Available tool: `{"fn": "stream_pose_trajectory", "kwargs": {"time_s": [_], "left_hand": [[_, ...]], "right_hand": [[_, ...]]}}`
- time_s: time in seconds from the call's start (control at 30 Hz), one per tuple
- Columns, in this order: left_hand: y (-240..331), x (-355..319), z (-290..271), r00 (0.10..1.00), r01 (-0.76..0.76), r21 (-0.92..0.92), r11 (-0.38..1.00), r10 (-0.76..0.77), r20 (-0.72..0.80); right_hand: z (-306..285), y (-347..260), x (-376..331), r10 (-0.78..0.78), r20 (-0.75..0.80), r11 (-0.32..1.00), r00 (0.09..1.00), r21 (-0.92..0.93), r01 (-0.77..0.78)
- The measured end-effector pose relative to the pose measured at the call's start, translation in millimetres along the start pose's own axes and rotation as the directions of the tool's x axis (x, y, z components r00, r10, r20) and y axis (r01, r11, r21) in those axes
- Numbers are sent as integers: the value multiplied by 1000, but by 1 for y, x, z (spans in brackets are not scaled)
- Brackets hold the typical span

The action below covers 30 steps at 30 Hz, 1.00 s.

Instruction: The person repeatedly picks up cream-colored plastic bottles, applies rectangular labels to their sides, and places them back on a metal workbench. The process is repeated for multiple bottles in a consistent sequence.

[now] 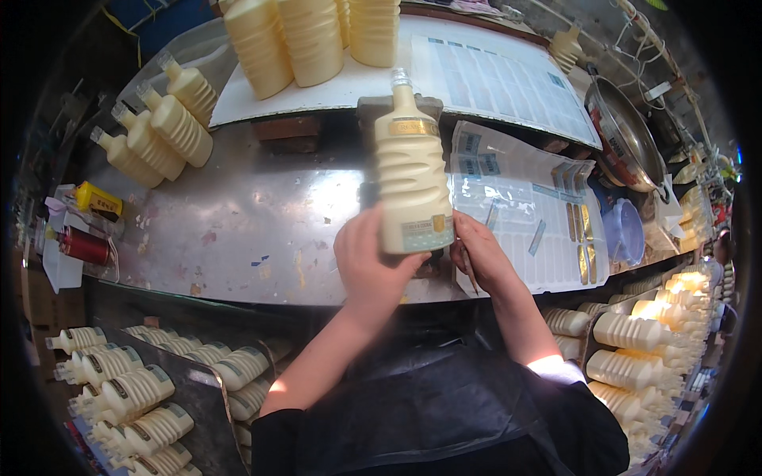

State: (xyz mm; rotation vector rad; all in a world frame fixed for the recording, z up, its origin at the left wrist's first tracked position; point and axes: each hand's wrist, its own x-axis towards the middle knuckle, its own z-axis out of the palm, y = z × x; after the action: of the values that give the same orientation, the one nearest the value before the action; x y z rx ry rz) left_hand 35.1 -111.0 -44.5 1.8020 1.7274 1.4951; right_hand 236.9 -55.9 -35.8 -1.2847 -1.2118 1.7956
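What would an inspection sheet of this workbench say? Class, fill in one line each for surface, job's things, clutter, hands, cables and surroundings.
Surface: metal bench, scuffed and spotted.
Job's things: cream ribbed bottle upright, gold neck label, pale label at its base; label sheets to its right.
Clutter: red roll and yellow box at the left edge; metal bowl far right.
Hands: left hand grips the bottle's base; right hand beside the base, over the sheets.
Cables: thin wires top right.
Surroundings: lying bottles upper left, labelled bottles lower left, plain bottles lower right.
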Motion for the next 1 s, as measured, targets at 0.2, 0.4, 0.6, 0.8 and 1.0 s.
{"fn": "stream_pose_trajectory", "kwargs": {"time_s": [0.2, 0.4, 0.6, 0.8, 1.0], "left_hand": [[-8, -3, 0, 1000, -11, 12, 1000, 11, 3], [-22, -7, -3, 995, 72, -58, 996, -67, 80], [-27, -5, -9, 944, 253, -187, 949, -200, 264], [-25, -5, -7, 921, 325, -264, 908, -241, 304], [-38, -6, -8, 948, 272, -440, 856, -159, 275]], "right_hand": [[-2, 2, -1, -33, -16, 999, 999, -17, 32], [-3, -11, -8, 5, 10, 1000, 1000, 8, -5], [3, -34, -19, -36, 50, 998, 998, 55, 34], [0, -38, -21, -30, 55, 998, 998, 57, 27], [2, -24, -15, -156, 32, 985, 987, 75, 153]]}}
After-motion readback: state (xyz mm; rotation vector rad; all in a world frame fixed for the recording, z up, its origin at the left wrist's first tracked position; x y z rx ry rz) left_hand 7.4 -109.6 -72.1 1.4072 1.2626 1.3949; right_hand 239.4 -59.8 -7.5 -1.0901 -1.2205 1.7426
